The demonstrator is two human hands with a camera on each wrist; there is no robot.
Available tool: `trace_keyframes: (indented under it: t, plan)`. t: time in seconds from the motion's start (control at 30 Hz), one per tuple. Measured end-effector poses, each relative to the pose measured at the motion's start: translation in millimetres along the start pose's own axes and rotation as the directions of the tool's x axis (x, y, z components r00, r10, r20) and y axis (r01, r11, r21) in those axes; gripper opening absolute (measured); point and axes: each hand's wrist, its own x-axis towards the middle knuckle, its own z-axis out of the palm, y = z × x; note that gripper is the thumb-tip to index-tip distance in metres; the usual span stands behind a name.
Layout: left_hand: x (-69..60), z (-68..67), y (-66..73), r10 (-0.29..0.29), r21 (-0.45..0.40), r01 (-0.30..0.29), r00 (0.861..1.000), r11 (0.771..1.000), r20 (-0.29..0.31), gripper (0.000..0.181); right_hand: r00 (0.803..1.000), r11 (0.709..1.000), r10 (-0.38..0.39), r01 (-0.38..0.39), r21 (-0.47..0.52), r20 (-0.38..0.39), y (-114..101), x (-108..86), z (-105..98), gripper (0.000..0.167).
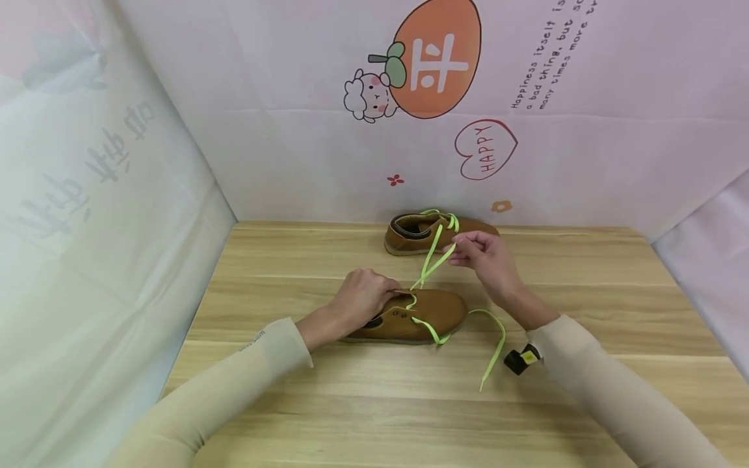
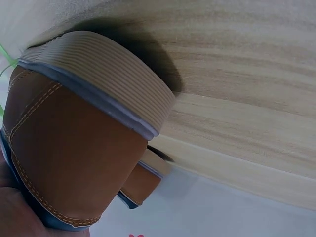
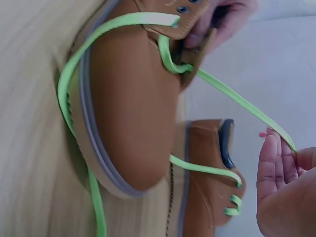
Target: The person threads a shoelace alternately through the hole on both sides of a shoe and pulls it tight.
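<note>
At the left of the frame, a white printed side cloth (image 1: 76, 149) hung beside the wooden tabletop (image 1: 281, 403). Left of centre, the left hand (image 1: 363, 299) gripped the near brown lace-up shoe (image 1: 441, 305) at its opening, fingers curled on the upper edge, and covered part of its heel end. This shoe lay at the centre, toe to the right. Above it, the far brown shoe (image 1: 404, 246) stood before the back cloth (image 1: 292, 162), which bore an orange fruit print (image 1: 439, 58); one of its green laces (image 1: 433, 244) hung toward the near shoe. Right of centre, the right hand (image 1: 488, 266) pinched a green lace (image 1: 443, 259) of the near shoe between thumb and fingers, drawn out from the eyelets, and overlapped the far shoe's toe. Below, the near shoe's loose lace end (image 1: 499, 351) trailed downward, just left of a black wrist-worn device (image 1: 516, 362).
</note>
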Motion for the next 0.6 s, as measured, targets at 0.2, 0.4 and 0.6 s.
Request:
trace_keyframes:
  t: [0.2,0.4,0.6]
  plan:
    - [-0.5,0.6,0.0,-0.005,0.001,0.005,1.000,1.000,-0.003,0.013,0.999,0.993,0.018,-0.014,0.115,-0.037,-13,-0.3,-19,0.023]
    - [-0.1,1.4,-0.1,-0.009,0.005,0.009,1.000,1.000,-0.003,0.013,0.998,0.987,0.021,-0.011,0.158,-0.062,-16,-1.0,-32,0.014]
    - [0.2,1.4,-1.1,-0.015,-0.018,0.015,1.000,1.000,-0.010,0.011,0.995,0.976,0.024,-0.002,0.216,-0.099,-20,-0.6,-46,0.012]
